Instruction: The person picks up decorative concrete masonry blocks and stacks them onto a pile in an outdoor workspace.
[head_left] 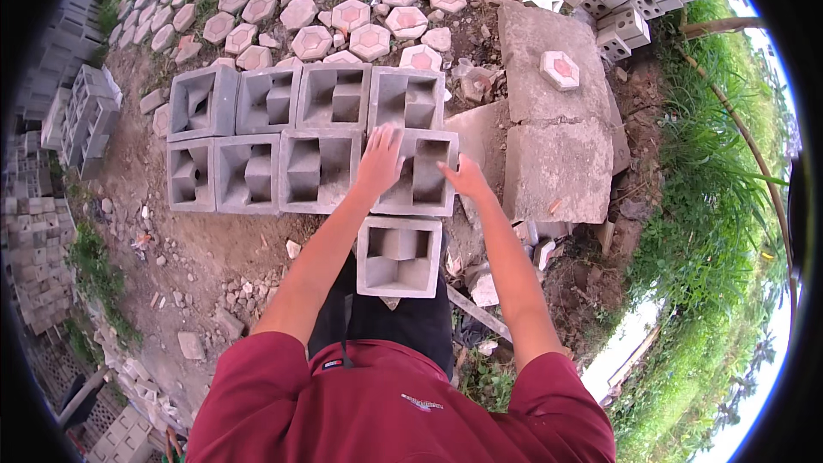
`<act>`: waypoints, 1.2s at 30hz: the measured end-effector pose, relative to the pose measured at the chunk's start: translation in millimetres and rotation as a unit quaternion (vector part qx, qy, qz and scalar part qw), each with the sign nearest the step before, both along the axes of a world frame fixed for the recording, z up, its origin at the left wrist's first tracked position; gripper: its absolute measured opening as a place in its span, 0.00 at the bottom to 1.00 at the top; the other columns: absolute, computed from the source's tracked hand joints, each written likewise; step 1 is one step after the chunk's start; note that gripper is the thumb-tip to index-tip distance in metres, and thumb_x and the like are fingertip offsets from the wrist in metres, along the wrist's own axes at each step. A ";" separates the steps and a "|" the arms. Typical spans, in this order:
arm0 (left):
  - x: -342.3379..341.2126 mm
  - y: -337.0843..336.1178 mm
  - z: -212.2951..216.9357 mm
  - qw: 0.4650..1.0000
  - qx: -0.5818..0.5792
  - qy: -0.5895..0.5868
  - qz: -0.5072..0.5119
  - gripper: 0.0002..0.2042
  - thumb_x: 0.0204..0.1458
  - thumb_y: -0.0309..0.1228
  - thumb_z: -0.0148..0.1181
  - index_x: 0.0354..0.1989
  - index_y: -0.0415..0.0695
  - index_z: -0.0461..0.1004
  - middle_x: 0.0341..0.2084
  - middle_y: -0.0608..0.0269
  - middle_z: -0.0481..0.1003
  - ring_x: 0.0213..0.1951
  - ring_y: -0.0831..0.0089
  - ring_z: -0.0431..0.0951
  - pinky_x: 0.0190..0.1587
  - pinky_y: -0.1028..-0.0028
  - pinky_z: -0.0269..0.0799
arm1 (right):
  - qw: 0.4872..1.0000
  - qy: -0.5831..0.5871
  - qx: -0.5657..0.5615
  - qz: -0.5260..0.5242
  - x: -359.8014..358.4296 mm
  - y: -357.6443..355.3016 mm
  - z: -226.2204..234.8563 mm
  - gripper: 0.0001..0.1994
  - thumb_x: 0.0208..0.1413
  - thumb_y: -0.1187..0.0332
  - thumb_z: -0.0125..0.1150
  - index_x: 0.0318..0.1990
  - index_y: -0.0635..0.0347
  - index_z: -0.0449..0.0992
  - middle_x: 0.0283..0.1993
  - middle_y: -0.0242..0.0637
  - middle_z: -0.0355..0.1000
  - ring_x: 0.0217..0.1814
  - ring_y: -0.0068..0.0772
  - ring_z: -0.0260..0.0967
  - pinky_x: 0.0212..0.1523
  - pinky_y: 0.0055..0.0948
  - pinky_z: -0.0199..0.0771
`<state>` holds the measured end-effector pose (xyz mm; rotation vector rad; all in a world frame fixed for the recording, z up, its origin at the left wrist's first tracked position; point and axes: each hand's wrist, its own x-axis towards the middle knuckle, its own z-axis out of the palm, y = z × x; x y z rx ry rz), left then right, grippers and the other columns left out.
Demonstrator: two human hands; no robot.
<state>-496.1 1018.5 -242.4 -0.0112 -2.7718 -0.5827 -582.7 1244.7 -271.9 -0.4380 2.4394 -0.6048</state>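
Concrete vent blocks being laid out in rows on bare earth.

Both hands rest open on the hollow block [417, 173] ending the near row: left hand [380, 161] flat on its left edge, right hand [467, 178] on its right edge, neither gripping. Behind this block 2 rows of 4 look complete; 1 loose block [399, 256] sits just in front, unplaced; the slab [555, 111] lies to its right.

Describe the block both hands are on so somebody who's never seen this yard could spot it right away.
Find the double row of grey hollow concrete blocks laid on the dirt below the hexagonal pavers. The block is the rightmost one of the nearer row, beside the big concrete slab. Unlike its neighbours, it has the left hand resting on it, the right hand at its right edge, and a lone block just below it.
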 end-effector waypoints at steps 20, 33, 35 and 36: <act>35.0 2.4 37.3 0.962 -0.020 -0.230 0.145 0.51 0.35 0.33 0.64 0.67 0.40 0.36 0.67 0.48 0.33 0.69 0.58 0.32 0.64 0.44 0.25 | 0.998 0.022 -0.052 -0.023 46.1 13.8 6.4 0.43 0.40 0.66 0.58 0.62 0.74 0.42 0.48 0.69 0.64 0.54 0.62 0.63 0.55 0.43 0.64; 52.3 -8.3 26.1 0.973 -0.007 -0.201 0.111 0.50 0.35 0.35 0.64 0.67 0.41 0.38 0.67 0.47 0.36 0.69 0.57 0.34 0.63 0.43 0.24 | 0.999 0.002 -0.054 0.005 48.7 10.4 4.3 0.46 0.40 0.64 0.61 0.63 0.75 0.40 0.49 0.68 0.65 0.54 0.60 0.63 0.54 0.43 0.64; 57.9 -13.4 25.6 0.971 -0.013 -0.206 0.117 0.50 0.35 0.35 0.64 0.67 0.41 0.38 0.67 0.47 0.36 0.69 0.57 0.34 0.63 0.42 0.24 | 0.996 -0.078 -0.033 -0.008 49.7 -1.6 18.3 0.46 0.40 0.61 0.65 0.63 0.74 0.44 0.58 0.66 0.57 0.63 0.57 0.55 0.61 0.40 0.57; 56.9 -11.4 25.9 0.972 -0.012 -0.203 0.122 0.50 0.35 0.35 0.64 0.67 0.41 0.39 0.67 0.47 0.36 0.69 0.58 0.34 0.63 0.43 0.24 | 0.996 -0.077 -0.032 -0.009 49.2 0.5 18.6 0.46 0.40 0.61 0.65 0.63 0.74 0.44 0.58 0.66 0.57 0.63 0.57 0.55 0.61 0.40 0.57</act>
